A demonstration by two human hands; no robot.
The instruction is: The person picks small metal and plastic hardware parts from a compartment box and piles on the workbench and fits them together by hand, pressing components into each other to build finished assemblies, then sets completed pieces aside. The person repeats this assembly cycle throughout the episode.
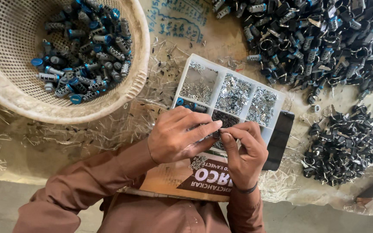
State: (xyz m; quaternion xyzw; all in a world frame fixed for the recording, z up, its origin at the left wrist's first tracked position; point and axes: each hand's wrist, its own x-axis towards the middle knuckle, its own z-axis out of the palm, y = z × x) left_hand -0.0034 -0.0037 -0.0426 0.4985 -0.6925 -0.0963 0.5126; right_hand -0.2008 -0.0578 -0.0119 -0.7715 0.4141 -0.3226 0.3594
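Head view: small dark part [216, 134] pinched between left hand [178, 136] and right hand [244, 149] fingertips.

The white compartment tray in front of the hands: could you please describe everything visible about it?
The white compartment tray looks like plastic, rectangular, lying flat and turned slightly askew on the worktable. Dividers split it into cells: three upper ones hold small silvery metal bits, one lower cell dark bits, another blue-capped cylinders. The left hand and right hand cover its near edge; a dark flat piece adjoins its right side.

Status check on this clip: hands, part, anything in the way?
Left hand and right hand pinch one small dark metal part between fingertips, over the white compartmented plastic tray. Nothing obstructing.
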